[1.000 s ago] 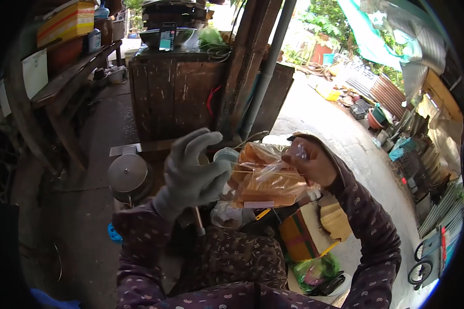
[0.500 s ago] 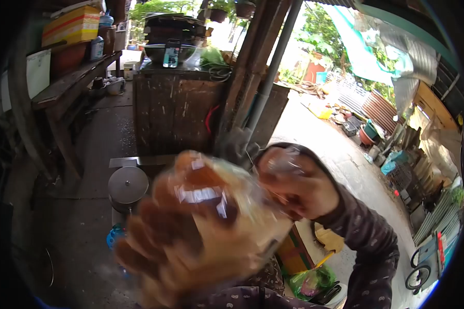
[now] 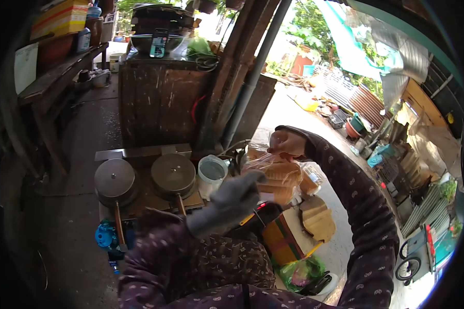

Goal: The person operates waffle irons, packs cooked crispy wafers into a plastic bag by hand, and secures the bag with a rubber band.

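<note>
My right hand [image 3: 287,144], bare, is closed on the gathered top of a clear plastic bag [image 3: 277,176]. Inside are tan, brown-edged pieces that look like bread. My left hand [image 3: 232,200], in a grey glove, is just left of the bag in front of my body. Its fingers are curled and slightly blurred; whatever they hold, if anything, is hidden. Below the bag is an open box with striped sides [image 3: 283,238], a brown cardboard piece [image 3: 317,219] at its edge.
Two round lidded pans [image 3: 116,177] with long handles sit on a burner unit at left. A whitish container [image 3: 211,172] stands beside them. Behind are a wooden cabinet [image 3: 165,103] and posts. A green plastic bag [image 3: 301,273] lies lower right; a small wheeled cart [image 3: 417,255] is farther right.
The bag has moved away from the camera, rightward, uncovering a pan, the container and the striped box. My right hand still grips it; my gloved left hand has moved down and now shows clearly.
</note>
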A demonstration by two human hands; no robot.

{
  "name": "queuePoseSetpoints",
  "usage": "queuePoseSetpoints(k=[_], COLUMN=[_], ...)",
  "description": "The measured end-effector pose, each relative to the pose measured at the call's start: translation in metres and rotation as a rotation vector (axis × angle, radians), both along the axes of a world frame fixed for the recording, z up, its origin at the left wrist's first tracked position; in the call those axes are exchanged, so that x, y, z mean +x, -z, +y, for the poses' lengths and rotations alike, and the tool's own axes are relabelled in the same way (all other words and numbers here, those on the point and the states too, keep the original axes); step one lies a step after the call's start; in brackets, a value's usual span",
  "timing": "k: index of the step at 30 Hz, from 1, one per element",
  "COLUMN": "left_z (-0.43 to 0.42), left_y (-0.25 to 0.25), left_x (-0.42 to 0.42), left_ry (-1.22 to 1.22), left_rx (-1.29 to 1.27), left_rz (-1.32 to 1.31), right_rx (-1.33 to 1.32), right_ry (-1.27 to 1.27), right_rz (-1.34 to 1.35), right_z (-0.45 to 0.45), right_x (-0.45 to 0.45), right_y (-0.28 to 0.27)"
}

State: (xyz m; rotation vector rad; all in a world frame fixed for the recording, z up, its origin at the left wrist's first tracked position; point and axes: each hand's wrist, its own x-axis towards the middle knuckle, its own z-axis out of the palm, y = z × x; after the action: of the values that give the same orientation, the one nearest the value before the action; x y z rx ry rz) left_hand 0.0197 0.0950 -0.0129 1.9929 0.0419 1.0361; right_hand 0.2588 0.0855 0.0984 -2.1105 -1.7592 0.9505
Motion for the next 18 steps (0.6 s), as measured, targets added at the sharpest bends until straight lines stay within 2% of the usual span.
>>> queuePoseSetpoints(k=[2, 5, 8, 11, 14, 15, 18], left_z=[0.025, 0.034, 0.051, 0.075, 0.1, 0.107, 0.114], left_y=[0.0, -0.032, -0.044, -0.035, -0.038, -0.04, -0.05], left_x=[0.006, -0.023, -0.045, -0.052, -0.054, -0.054, -0.043], left_ry=[-0.091, -0.311, -0.535, -0.693, -0.818, -0.859, -0.863], left_rx=[0.292, 0.533, 0.895, 1.128, 1.342, 1.414, 1.276], left_rz=[-0.17, 0.123, 0.123, -0.076, -0.236, -0.28, -0.454], right_rx=[0.057, 0.189, 0.243, 0.552, 0.485, 0.553, 0.718], right_ry=[0.001, -0.071, -0.046, -0.4, -0.338, -0.359, -0.559], right_rz=[0.06, 0.215, 0.163, -0.241, -0.479, -0.506, -0.697], right_z=[-0.015, -0.029, -0.04, -0.042, -0.075, -0.085, -0.111], right_x=[-0.001, -0.008, -0.026, -0.018, -0.082, -0.092, -0.13], right_y=[0.001, 0.008, 0.0, 0.012, -0.025, -0.03, -0.049])
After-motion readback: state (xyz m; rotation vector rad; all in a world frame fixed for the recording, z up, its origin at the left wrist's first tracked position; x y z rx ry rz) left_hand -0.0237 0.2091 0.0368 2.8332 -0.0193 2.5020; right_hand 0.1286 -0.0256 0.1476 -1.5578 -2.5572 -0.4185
